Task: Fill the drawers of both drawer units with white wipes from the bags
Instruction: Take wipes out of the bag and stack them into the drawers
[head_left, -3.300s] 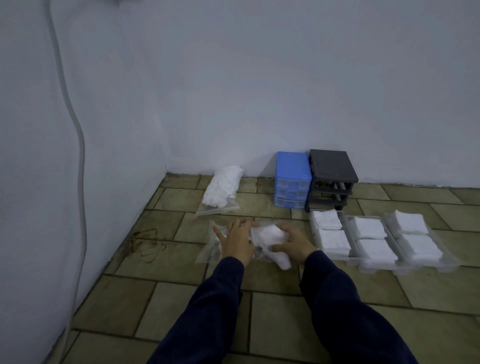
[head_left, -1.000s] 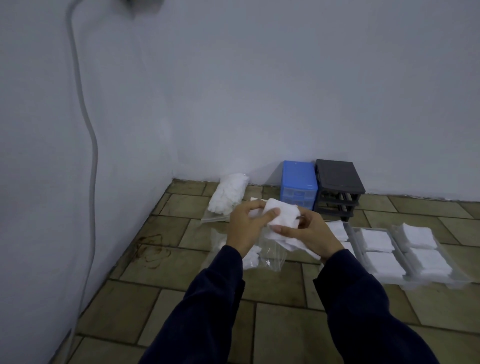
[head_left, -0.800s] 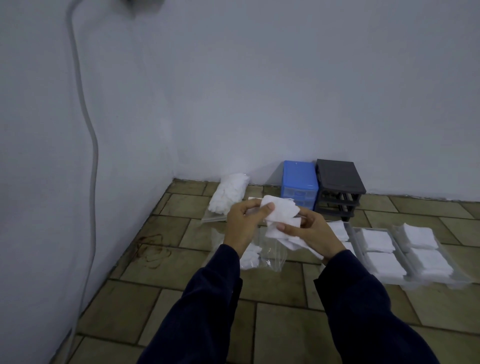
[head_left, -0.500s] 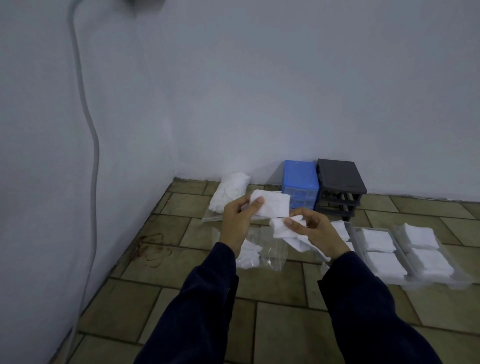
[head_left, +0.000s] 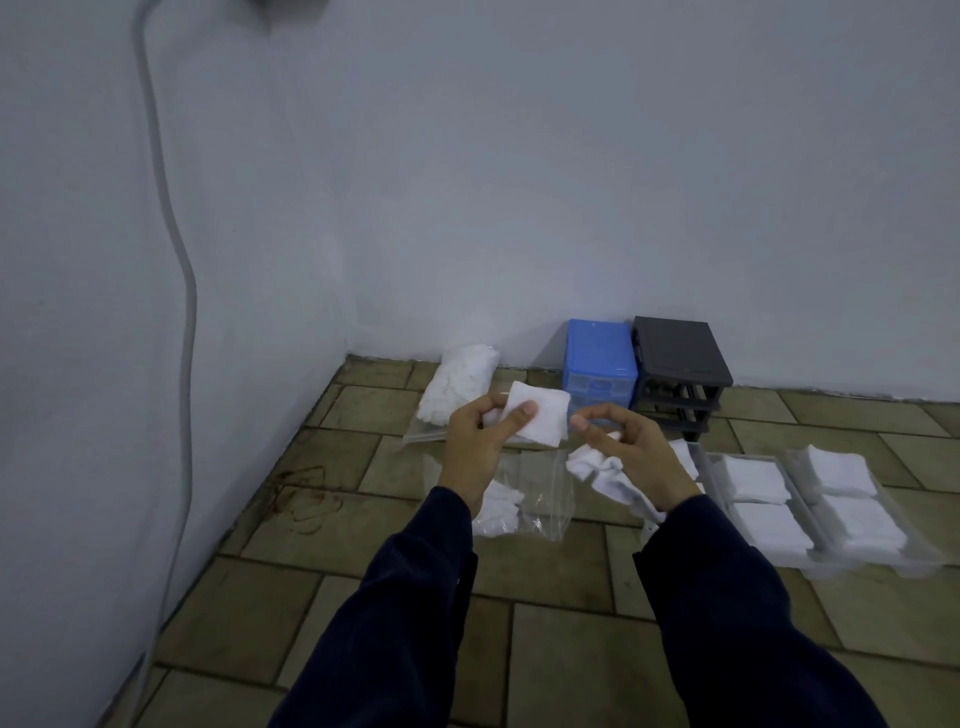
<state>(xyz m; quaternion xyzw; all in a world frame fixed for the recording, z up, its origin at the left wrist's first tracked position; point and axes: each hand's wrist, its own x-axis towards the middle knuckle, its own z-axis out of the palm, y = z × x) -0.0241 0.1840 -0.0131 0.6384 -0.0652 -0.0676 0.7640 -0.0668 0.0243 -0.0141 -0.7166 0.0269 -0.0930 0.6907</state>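
My left hand (head_left: 475, 447) pinches a small flat stack of white wipes (head_left: 540, 420) between thumb and fingers, held up above the floor. My right hand (head_left: 636, 457) grips a crumpled bunch of loose wipes (head_left: 597, 470) against its palm, thumb and forefinger nearly touching. Below my hands a clear, nearly empty bag (head_left: 535, 491) with a few wipes lies on the tiles. A full bag of wipes (head_left: 460, 384) lies by the wall. The blue drawer unit (head_left: 600, 371) and the dark grey drawer unit (head_left: 678, 376) stand against the wall.
Clear drawers (head_left: 930, 558) removed from the units sit on the floor at the right, each holding white wipe stacks (head_left: 753, 478). A grey cable (head_left: 184, 291) runs down the left wall. The floor is brown tile.
Both hands lifted wipes out of the floor bag. My left hand then separated a flat stack from the crumpled bunch, which stayed in my right hand; the hands have moved slightly apart.
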